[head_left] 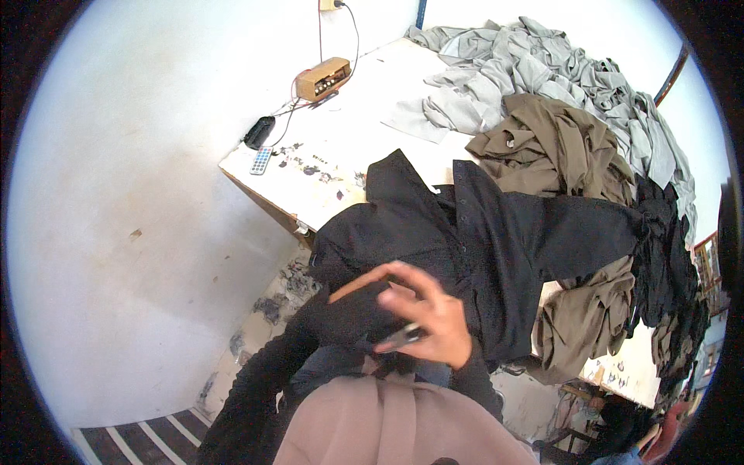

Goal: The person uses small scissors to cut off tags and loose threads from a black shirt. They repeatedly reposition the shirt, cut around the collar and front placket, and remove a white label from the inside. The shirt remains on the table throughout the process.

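Observation:
A black garment (496, 240) with a row of small snaps or buttonholes along one edge lies spread over the near edge of the table. Above its near part is my right hand (438, 322), blurred, with bent fingers and a small silver tool (403, 337) that looks like thread snips held in the palm. Of my left hand (360, 283) only a narrow strip of skin shows, from the black cuff toward the right fingers. Its fingers are hidden or smeared, against the black cloth.
The white, stained table (380, 85) bears a brown cloth pile (558, 147) and a grey cloth heap (542, 66) behind it. A wooden box with wires (322, 80), a black device (260, 132) and a small remote (261, 160) sit at the left. More brown cloth (585, 318) hangs right.

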Demonstrator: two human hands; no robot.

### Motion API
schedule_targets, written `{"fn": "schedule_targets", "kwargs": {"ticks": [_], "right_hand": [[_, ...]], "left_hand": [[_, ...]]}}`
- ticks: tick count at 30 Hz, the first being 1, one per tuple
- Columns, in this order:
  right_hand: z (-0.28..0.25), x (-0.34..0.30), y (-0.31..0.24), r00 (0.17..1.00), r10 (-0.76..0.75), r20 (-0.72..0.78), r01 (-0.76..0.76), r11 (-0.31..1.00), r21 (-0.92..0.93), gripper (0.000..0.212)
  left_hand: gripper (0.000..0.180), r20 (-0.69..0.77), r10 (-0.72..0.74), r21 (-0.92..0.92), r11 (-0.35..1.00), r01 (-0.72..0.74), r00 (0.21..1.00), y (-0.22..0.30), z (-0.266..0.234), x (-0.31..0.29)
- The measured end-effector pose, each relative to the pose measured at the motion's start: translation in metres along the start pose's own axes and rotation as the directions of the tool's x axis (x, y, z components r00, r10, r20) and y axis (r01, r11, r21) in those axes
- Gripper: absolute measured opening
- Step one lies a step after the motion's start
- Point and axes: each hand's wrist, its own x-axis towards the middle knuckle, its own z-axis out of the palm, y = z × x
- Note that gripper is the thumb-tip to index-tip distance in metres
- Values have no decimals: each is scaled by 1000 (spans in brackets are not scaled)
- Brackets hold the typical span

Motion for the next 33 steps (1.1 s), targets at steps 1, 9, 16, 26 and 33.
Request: {"fn": "schedule_targets", "kwargs": {"ticks": [1,9,16,26,33], "right_hand": [[4,-1,-6,995,-66,77,85,957,-278,60],[16,21,47,640,698,-322,-215,564,797,14],[23,20,46,653,726,-217,-356,546,758,18],[8,12,20,858,-199,-474,27,938,-345,47],[11,19,5,997,-56,43,64,978,-200,39]], "left_hand": [[60,100,-49,-27,998,52,994,-1,1,-1],[95,156,-597,105,803,587,787,34,-23,0],[78,-201,-239,-286,942,176,950,56,-3,8],[26,-636,88,-207,937,-280,767,26,-30,21],[47,-299,553,-513,594,-620,778,4,-60,45]]}}
